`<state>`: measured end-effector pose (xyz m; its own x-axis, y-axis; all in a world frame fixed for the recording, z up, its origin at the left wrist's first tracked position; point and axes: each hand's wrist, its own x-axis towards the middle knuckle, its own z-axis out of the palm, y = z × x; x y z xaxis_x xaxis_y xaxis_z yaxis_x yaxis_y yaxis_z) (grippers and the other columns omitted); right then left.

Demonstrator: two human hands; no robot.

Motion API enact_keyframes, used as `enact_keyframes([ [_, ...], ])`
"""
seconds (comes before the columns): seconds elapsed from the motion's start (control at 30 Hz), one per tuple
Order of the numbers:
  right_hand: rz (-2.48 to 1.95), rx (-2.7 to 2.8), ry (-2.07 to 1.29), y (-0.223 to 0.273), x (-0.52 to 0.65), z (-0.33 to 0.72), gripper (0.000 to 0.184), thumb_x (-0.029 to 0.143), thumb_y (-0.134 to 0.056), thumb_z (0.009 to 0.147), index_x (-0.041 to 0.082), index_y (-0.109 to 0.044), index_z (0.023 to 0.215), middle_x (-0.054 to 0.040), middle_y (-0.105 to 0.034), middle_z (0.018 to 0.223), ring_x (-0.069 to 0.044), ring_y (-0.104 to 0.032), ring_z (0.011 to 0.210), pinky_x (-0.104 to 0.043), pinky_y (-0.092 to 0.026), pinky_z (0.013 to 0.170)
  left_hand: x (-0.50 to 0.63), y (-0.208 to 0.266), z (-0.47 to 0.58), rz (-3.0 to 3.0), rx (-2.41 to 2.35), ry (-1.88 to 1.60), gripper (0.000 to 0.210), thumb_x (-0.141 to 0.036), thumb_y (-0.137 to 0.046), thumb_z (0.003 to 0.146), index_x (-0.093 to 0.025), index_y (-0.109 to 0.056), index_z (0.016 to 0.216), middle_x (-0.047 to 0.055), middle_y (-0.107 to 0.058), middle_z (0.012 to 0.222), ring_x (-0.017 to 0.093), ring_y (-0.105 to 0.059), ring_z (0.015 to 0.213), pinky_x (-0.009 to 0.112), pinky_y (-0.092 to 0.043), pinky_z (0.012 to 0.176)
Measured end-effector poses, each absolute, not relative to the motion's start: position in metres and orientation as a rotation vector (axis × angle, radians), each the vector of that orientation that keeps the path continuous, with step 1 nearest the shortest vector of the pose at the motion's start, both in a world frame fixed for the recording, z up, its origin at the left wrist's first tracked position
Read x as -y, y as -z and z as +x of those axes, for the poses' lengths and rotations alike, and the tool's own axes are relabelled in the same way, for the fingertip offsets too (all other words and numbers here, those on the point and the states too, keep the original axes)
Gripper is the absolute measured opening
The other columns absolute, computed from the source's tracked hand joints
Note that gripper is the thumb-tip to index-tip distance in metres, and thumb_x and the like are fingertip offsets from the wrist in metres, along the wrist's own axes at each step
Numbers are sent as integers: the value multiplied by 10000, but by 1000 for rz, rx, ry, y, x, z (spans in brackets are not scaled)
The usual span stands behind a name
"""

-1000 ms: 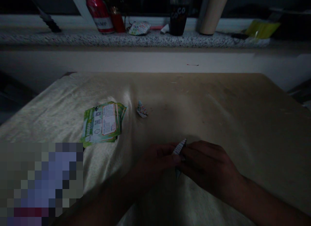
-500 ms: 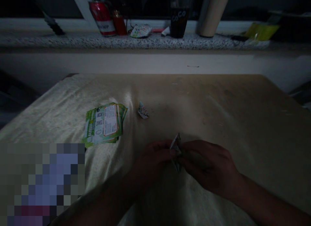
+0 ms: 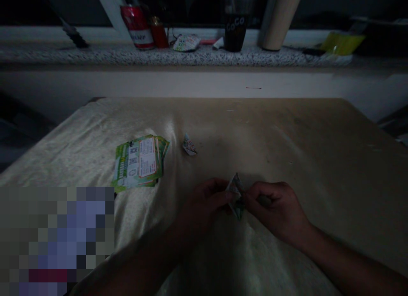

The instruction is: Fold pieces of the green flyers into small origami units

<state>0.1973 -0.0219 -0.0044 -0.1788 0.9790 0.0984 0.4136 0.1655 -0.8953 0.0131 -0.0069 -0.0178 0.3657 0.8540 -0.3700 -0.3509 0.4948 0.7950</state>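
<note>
Between my hands, over the near middle of the table, is a small diamond-shaped piece of folded paper (image 3: 236, 186), printed and partly green at its lower tip. My left hand (image 3: 208, 200) pinches its left side, the thumb lying across its face. With thumb and forefinger together, my right hand (image 3: 276, 204) grips its right corner. A small folded paper boat (image 3: 189, 145) rests on the table farther off, apart from both hands. Left of it lies a stack of green printed paper sheets (image 3: 140, 162). The light is dim, so the folds are hard to make out.
A pale cloth covers the table (image 3: 302, 160). Behind it, a speckled stone sill (image 3: 105, 56) bears a red can (image 3: 137, 27), a red lighter-like object (image 3: 159, 32), crumpled paper (image 3: 186, 43), a dark cup (image 3: 236, 28), a tan cylinder (image 3: 280, 24) and a yellow packet (image 3: 342, 43).
The folded paper has turned to show a wider diamond face. My right hand's fingers have drawn together into a pinch at its right corner. The view has shifted slightly.
</note>
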Motion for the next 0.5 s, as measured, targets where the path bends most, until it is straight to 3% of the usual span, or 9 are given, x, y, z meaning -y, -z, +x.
enact_keyframes([
  [0.27, -1414, 1596, -1165, -13, -2, 201, 265, 311, -618, 774, 172, -583, 550, 23, -551, 501, -85, -476, 460, -204, -376, 450, 2, 3, -2, 1108, -1086, -846, 246, -346, -707, 779, -159, -656, 929, 32, -677, 840, 160, -615, 743, 282, -494, 675],
  [0.4, -1459, 1603, -1221, -22, -33, 196, 246, 269, -626, 760, 166, -601, 539, 20, -584, 491, -75, -504, 449, -192, -389, 461, -11, -2, -17, 1717, -1446, -888, 254, -297, -613, 863, -171, -610, 1084, 81, -670, 1023, 221, -638, 895, 384, -527, 813],
  [0.5, -1547, 1615, -1248, -21, -58, 186, 258, 258, -610, 785, 160, -622, 546, 20, -589, 465, -69, -495, 401, -180, -361, 410, -24, 1, -24, 2280, -1593, -959, 338, -225, -581, 874, -139, -580, 1201, 154, -596, 1260, 300, -536, 1209, 484, -435, 1050],
])
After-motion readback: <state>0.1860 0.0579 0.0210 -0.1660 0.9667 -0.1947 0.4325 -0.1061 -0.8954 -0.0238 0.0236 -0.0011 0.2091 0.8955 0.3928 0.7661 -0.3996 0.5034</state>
